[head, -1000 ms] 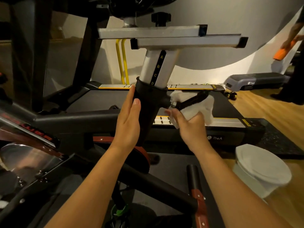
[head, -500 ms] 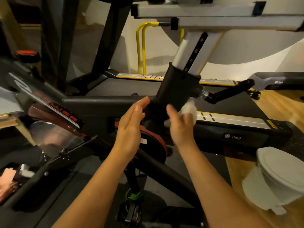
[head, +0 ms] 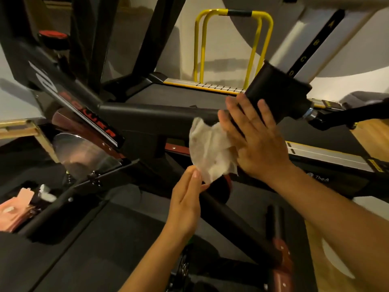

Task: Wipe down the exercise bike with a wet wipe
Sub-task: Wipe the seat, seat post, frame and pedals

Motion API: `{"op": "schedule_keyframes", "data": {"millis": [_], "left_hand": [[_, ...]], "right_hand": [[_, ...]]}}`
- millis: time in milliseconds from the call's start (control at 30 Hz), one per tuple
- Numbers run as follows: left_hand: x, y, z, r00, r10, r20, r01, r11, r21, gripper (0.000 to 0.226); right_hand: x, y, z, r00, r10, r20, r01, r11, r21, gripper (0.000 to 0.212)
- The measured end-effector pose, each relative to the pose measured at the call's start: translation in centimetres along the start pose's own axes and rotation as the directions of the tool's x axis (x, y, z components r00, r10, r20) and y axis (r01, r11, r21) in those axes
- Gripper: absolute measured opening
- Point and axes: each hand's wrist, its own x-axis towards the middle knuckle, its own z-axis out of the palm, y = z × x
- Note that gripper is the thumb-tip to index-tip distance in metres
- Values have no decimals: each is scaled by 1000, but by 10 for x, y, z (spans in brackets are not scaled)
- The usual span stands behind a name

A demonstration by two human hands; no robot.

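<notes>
The black exercise bike fills the view, its top tube (head: 157,112) running to the black seat-post sleeve (head: 275,95) with a silver lettered post (head: 305,49) above it. A crumpled white wet wipe (head: 210,150) hangs spread between my hands, just left of the sleeve. My right hand (head: 256,142) holds the wipe's right edge at its thumb side. The thumb is hidden, and the fingers are spread straight over the sleeve's lower end. My left hand (head: 185,203) pinches the wipe's bottom corner between thumb and nearly straight fingers.
The bike's shiny flywheel (head: 84,152) sits at the left under the slanted frame. A treadmill deck (head: 189,95) with a yellow rail (head: 231,13) lies behind. A black adjustment lever (head: 347,112) sticks out right of the sleeve. Pink packets (head: 14,209) lie at lower left.
My right hand has come off the lever and sleeve side and moved left with the wipe, now spread open. My left hand has left the post, dropped lower, and taken the wipe's bottom corner.
</notes>
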Motion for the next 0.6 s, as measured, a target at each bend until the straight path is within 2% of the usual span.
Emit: {"op": "schedule_keyframes", "data": {"millis": [100,133,200,267,300,367,433,500,533,600], "left_hand": [[13,14,19,999,-30,16,31,999,-40,28],[18,17,25,1000,-20,21,21,1000,-24,23],[23,22,34,998,68,-12,-68,997,45,22],[27,24,34,986,141,-88,-133,987,93,18],[31,25,33,980,162,-115,-149,982,116,16],[41,30,32,972,200,-126,-177,969,173,26],[54,43,37,962,260,-85,-237,946,221,33],[72,64,46,929,367,-55,-335,894,296,33],[81,74,50,903,427,-46,-388,858,336,28],[99,83,56,870,492,-41,-432,799,418,18]], "right_hand": [[3,17,-4,988,-129,90,153,918,-366,45],[2,14,-5,985,-133,113,168,904,-394,42],[-4,1,-8,993,-119,-18,109,950,-292,33],[-12,-13,-19,979,95,-178,-110,991,-77,23],[-18,-20,-23,941,235,-243,-244,970,-7,19],[-29,-33,-28,802,506,-318,-490,861,135,10],[-26,-38,-37,576,746,-333,-655,665,358,5],[-11,-32,-49,319,883,-343,-692,465,553,15],[0,-30,-56,215,918,-333,-667,387,637,19],[16,-30,-59,87,967,-241,-577,246,778,21]]}}
